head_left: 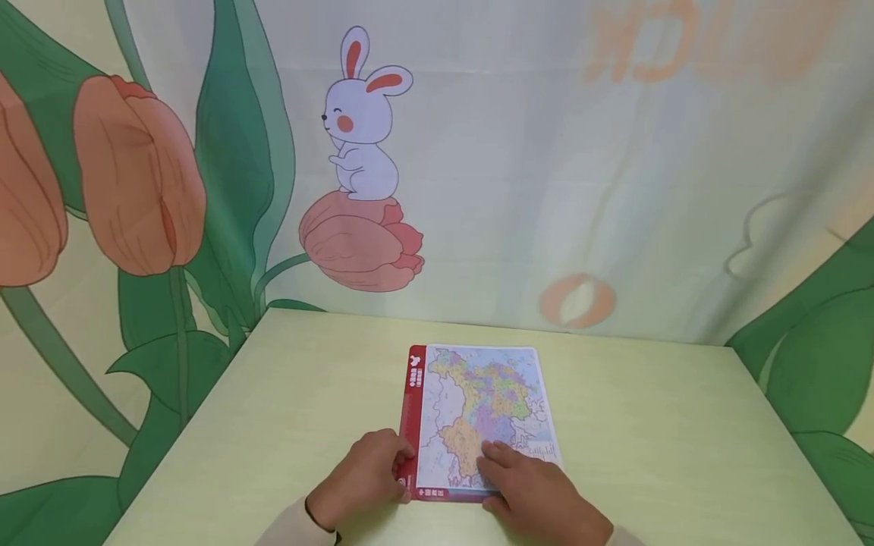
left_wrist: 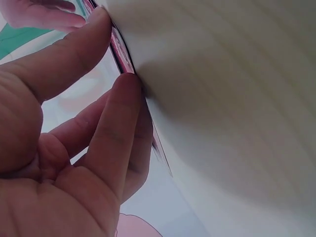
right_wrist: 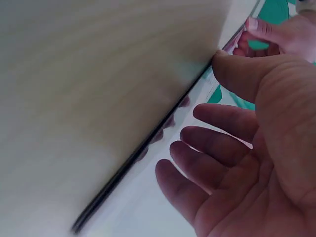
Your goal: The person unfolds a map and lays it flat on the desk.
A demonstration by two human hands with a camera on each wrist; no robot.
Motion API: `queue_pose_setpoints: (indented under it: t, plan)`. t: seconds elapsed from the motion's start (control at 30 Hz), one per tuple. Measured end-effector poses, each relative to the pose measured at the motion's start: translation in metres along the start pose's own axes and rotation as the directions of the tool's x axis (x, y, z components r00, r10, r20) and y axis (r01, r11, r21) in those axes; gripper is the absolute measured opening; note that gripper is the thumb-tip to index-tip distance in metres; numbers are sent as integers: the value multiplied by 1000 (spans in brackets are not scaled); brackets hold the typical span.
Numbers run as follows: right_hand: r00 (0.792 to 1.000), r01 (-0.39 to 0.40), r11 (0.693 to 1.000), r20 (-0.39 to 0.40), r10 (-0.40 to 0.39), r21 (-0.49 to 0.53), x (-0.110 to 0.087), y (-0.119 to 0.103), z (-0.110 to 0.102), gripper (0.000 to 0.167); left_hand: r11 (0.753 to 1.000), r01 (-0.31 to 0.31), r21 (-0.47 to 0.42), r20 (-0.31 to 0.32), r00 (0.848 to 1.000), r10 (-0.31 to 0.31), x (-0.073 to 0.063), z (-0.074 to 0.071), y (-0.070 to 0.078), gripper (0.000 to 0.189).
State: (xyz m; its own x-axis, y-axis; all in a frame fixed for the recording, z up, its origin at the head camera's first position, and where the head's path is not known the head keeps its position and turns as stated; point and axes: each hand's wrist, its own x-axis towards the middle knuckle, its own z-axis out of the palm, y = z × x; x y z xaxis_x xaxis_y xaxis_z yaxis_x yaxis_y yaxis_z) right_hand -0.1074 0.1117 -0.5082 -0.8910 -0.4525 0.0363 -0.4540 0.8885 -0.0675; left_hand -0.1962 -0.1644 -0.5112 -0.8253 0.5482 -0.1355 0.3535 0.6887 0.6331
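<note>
A flat, glossy map (head_left: pixel 495 387) with coloured regions lies on the table, a red band down its left side. At its lower left, my left hand (head_left: pixel 365 472) touches the edge with thumb and fingertips; the left wrist view shows these fingers (left_wrist: pixel 116 128) fairly straight against the thin edge. My right hand (head_left: pixel 542 493) is over the lower right corner, covering it. In the right wrist view, that hand's thumb (right_wrist: pixel 237 69) meets the near edge while its other fingers (right_wrist: pixel 197 153) extend loosely above the shiny surface.
The pale yellow-green table (head_left: pixel 287 379) spreads out around the map. Behind it hangs a cloth backdrop (head_left: pixel 492 189) printed with tulips, leaves and a white rabbit (head_left: pixel 365 163).
</note>
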Motion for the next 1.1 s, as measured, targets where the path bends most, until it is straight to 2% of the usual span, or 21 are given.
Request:
queue_pose_setpoints:
  t: [0.27,0.47,0.7,0.9,1.1]
  plan:
    - [993,34,998,111,-29,-44,26,-26,-3,62,1000,-17,-4,-6,1000,17,0,-1,-2,50]
    - [991,37,992,130,-21,-122,43,-41,3,69,999,-40,4,-16,999,40,0,-1,-3,48]
    - [996,83,966,60,-70,-245,48,-52,13,62,999,-47,22,-18,999,47,-2,-2,-1,48]
    - [991,118,959,99,-96,-259,48,-56,11,59,998,-56,44,-23,998,57,-2,-2,0,48]
    - [987,153,939,86,-133,-307,48,-57,9,54,994,-70,78,-30,997,73,-2,-1,-1,45]
